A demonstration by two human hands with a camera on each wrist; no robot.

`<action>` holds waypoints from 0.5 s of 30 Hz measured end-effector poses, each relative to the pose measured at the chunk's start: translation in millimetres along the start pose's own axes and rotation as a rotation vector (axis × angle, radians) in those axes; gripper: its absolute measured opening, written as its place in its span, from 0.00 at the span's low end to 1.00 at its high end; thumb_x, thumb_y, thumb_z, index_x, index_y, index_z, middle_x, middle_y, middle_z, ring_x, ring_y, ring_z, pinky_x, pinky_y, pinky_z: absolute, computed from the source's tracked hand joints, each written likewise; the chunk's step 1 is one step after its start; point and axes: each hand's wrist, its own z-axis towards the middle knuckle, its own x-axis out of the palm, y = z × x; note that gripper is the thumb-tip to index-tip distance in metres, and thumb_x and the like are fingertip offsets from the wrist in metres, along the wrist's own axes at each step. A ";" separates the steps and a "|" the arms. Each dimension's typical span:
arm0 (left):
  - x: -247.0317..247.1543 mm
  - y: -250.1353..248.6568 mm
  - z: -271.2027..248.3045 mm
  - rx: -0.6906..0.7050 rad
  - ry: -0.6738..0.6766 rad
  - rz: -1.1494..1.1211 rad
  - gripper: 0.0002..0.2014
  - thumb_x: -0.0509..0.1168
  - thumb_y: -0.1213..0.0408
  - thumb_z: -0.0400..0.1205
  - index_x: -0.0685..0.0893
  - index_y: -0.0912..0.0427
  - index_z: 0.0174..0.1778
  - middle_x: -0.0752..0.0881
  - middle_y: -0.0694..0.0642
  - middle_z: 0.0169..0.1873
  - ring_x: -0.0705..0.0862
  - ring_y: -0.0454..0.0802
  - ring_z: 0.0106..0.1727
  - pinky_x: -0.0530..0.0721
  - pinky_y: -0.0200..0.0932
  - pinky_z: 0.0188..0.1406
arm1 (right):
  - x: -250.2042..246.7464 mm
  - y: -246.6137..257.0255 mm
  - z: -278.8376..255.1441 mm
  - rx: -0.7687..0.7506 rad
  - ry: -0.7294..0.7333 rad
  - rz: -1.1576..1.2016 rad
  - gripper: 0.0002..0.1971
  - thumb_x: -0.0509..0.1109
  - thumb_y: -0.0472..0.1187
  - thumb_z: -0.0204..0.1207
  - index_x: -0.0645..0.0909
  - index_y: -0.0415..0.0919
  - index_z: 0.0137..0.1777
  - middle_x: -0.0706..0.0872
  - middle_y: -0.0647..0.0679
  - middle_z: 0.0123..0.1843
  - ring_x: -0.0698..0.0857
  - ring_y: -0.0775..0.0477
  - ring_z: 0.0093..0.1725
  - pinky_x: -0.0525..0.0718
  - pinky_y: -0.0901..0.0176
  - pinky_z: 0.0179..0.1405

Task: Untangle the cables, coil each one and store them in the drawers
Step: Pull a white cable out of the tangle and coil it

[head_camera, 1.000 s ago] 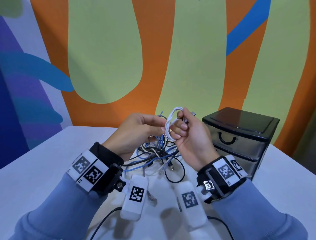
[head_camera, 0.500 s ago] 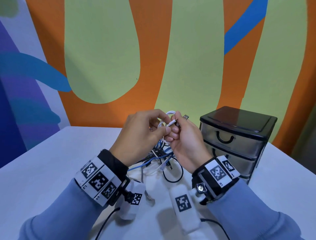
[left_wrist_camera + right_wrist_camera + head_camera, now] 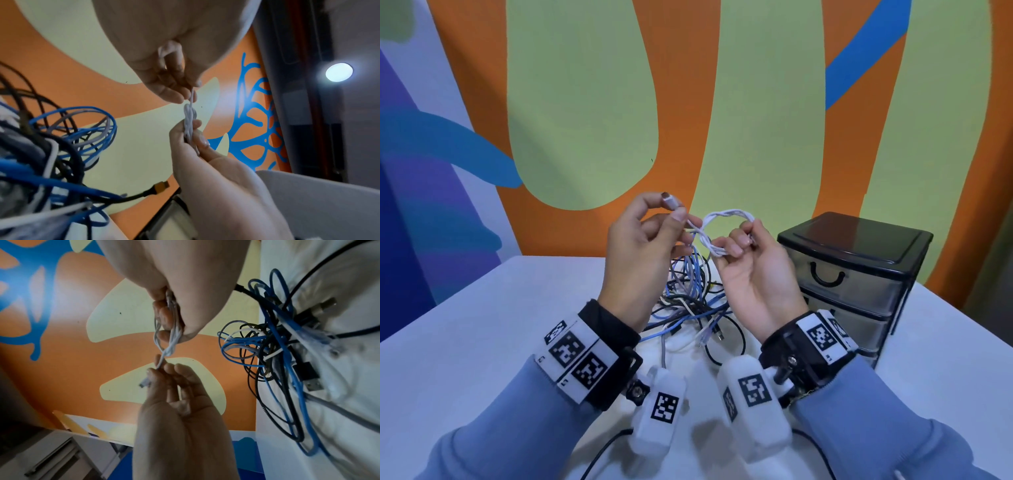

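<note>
Above the tangle (image 3: 695, 301) on the table (image 3: 482, 325), the light, limp white cable (image 3: 726, 219) hangs coiled in the right hand's (image 3: 753, 270) clenched fingers, its plug end pinched by the left hand (image 3: 637, 246), best gripped at the bundle.

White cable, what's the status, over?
Left hand pinches the thin white cable's plug end; right hand holds its coil. Black plastic drawers shut. Tangled blue and black cables remain below.
</note>
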 end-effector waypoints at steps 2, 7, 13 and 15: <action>0.0 1.2 1.5 -0.098 -0.059 -0.069 0.02 0.68 0.68 0.91 0.82 0.61 0.57 0.93 0.57 0.41 0.83 0.48 0.34 0.90 0.42 0.38 | 4.5 1.5 -4.2 -0.030 0.077 -0.090 0.16 0.56 0.44 0.94 0.73 0.42 0.44 0.65 0.51 0.29 0.65 0.52 0.27 0.80 0.60 0.42; -6.4 2.2 6.9 -0.360 -0.039 -0.079 0.05 0.74 0.70 0.86 0.91 0.65 0.57 0.86 0.52 0.31 0.79 0.42 0.28 0.87 0.33 0.31 | 11.9 2.7 -14.0 -0.076 0.308 -0.406 0.15 0.54 0.43 0.95 0.74 0.40 0.46 0.59 0.51 0.29 0.58 0.52 0.28 0.67 0.59 0.33; -17.6 -3.5 9.7 -0.414 0.249 0.037 0.13 0.66 0.77 0.89 0.93 0.65 0.63 0.91 0.64 0.49 0.83 0.46 0.40 0.87 0.33 0.40 | 5.1 -1.3 -12.6 -0.148 0.198 -0.609 0.16 0.57 0.43 0.94 0.78 0.35 0.48 0.58 0.49 0.30 0.66 0.56 0.23 0.63 0.60 0.29; -18.7 -7.8 9.9 -0.396 0.300 0.058 0.15 0.65 0.79 0.88 0.93 0.65 0.65 0.93 0.68 0.57 0.86 0.49 0.48 0.88 0.33 0.46 | 2.5 -2.0 -8.6 -0.190 0.114 -0.674 0.13 0.59 0.43 0.94 0.79 0.34 0.54 0.61 0.50 0.29 0.65 0.56 0.23 0.60 0.59 0.30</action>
